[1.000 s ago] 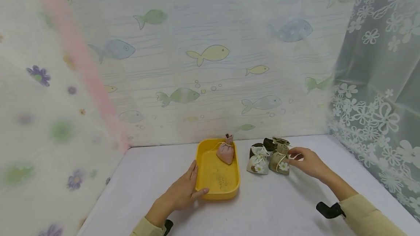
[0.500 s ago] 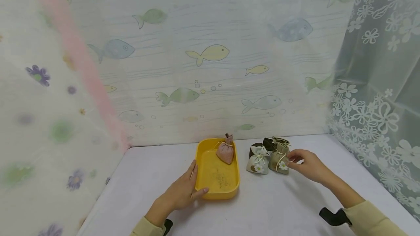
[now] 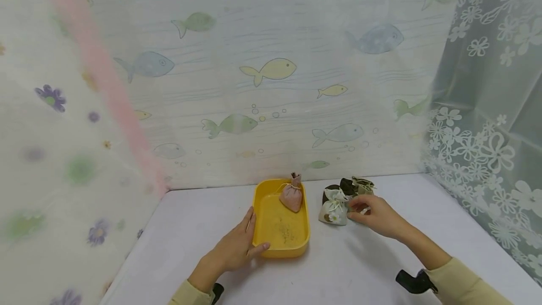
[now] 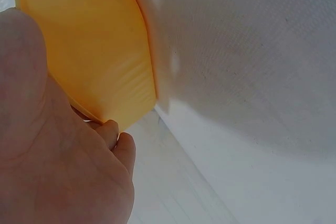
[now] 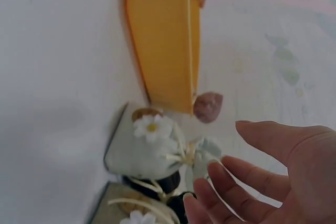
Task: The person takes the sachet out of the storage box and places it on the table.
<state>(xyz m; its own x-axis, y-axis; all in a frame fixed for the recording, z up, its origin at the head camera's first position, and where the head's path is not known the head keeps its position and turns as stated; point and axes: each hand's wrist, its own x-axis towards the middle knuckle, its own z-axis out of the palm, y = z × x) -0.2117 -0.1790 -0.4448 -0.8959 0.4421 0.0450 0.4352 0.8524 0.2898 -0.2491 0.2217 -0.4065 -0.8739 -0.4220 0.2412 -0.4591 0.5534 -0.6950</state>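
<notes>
A yellow tray (image 3: 292,244) lies on the white table, with a pink sachet (image 3: 291,196) in its far right corner. My left hand (image 3: 239,246) grips the tray's near left corner, thumb along the front rim; in the left wrist view the palm (image 4: 52,171) lies against the tray (image 4: 94,40). My right hand (image 3: 372,215) reaches over an olive sachet with a daisy (image 5: 134,214), hiding most of it from the head camera. The fingers (image 5: 231,169) are spread and straight, not closed on it. A white sachet with a daisy (image 3: 333,208) stands just left of that hand.
A dark sachet (image 3: 345,186) and another olive one (image 3: 363,183) stand behind the white one. Fish-print curtain forms the back wall, with floral curtains close on the left and right (image 3: 478,145). Bare table (image 3: 347,267) lies in front of the tray.
My right hand has moved left from beside the olive sachet to over it, now covering most of it. The left hand and the tray have not moved.
</notes>
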